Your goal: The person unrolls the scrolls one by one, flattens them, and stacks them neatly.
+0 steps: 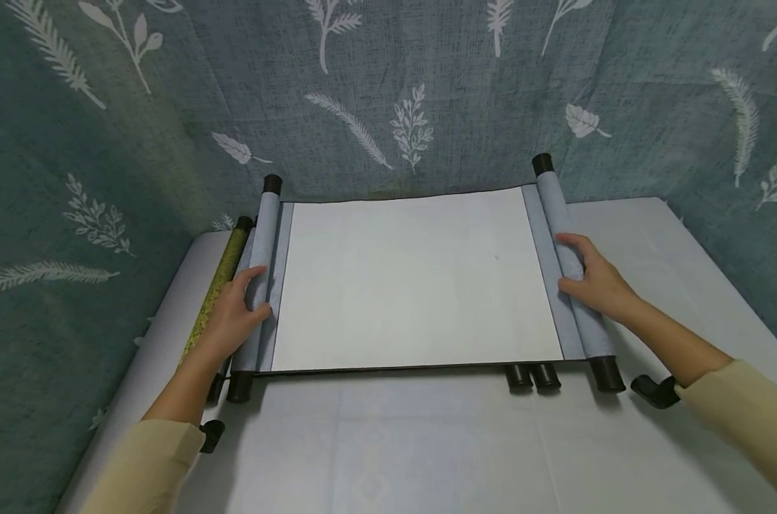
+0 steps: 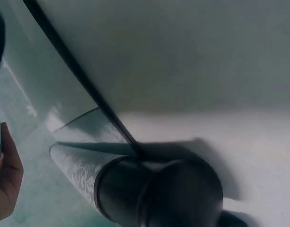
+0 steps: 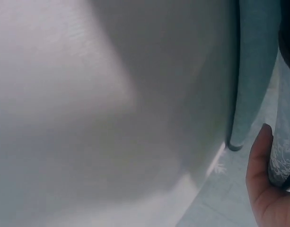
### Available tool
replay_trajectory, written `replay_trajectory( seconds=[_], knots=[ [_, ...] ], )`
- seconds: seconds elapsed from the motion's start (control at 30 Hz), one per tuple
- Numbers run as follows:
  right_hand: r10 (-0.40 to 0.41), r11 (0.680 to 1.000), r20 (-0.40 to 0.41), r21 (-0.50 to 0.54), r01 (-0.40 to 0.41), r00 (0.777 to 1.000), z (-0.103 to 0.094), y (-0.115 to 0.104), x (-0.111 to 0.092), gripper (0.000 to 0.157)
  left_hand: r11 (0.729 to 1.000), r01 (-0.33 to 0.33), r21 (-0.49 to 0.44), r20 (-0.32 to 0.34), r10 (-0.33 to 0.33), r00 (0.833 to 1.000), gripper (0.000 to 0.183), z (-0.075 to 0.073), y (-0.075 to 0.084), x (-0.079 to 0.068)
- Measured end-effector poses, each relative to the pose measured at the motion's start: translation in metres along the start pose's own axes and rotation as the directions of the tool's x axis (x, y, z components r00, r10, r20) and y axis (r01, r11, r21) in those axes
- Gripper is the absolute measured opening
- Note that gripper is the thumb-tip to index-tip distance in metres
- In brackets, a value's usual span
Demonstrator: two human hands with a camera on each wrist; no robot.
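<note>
A hanging scroll lies unrolled across the table, its blank white sheet (image 1: 414, 278) edged with grey-blue strips. My left hand (image 1: 230, 318) grips the left roller (image 1: 265, 228), thumb toward the sheet and fingers over the far side. On the opposite end my right hand (image 1: 595, 282) holds the right roller (image 1: 555, 203), a grey-blue roll with black caps. In the right wrist view, one finger of the right hand (image 3: 263, 184) curves along the patterned roll (image 3: 283, 142). The left wrist view shows part of the left hand (image 2: 6, 182) at its edge, beside a roll.
A yellow-green rolled scroll (image 1: 224, 268) lies left of the open one. Two black roller ends (image 1: 519, 378) poke out from under the sheet's near edge. The white table (image 1: 394, 450) meets a leaf-patterned blue-green cloth (image 1: 362, 78) at the back and sides.
</note>
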State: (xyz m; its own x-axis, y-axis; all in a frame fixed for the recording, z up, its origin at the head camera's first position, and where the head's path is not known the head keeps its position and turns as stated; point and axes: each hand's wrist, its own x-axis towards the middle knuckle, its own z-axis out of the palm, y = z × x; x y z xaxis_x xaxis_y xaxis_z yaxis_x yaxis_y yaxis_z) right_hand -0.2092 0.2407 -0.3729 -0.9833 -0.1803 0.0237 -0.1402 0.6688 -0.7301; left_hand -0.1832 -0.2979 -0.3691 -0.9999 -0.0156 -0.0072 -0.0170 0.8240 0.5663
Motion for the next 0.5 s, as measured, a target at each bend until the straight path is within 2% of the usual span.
replay_trajectory(
  seconds=[0.2, 0.4, 0.5],
  knots=[
    [0.002, 0.999, 0.028, 0.034, -0.003, 1.000, 0.007, 0.001, 0.009, 0.072, 0.999, 0.050, 0.014, 0.066, -0.051, 0.997, 0.066, 0.002, -0.005, 0.008],
    [-0.001, 0.995, 0.060, 0.101, -0.005, 0.998, 0.011, -0.001, 0.014, 0.071, 0.995, 0.097, 0.014, 0.160, -0.098, 0.982, 0.067, 0.005, -0.010, 0.012],
    [0.008, 0.992, 0.097, 0.128, -0.020, 0.995, 0.013, -0.002, 0.015, 0.072, 0.994, 0.103, 0.035, 0.182, -0.107, 0.977, 0.067, 0.007, -0.013, 0.013]
  ],
)
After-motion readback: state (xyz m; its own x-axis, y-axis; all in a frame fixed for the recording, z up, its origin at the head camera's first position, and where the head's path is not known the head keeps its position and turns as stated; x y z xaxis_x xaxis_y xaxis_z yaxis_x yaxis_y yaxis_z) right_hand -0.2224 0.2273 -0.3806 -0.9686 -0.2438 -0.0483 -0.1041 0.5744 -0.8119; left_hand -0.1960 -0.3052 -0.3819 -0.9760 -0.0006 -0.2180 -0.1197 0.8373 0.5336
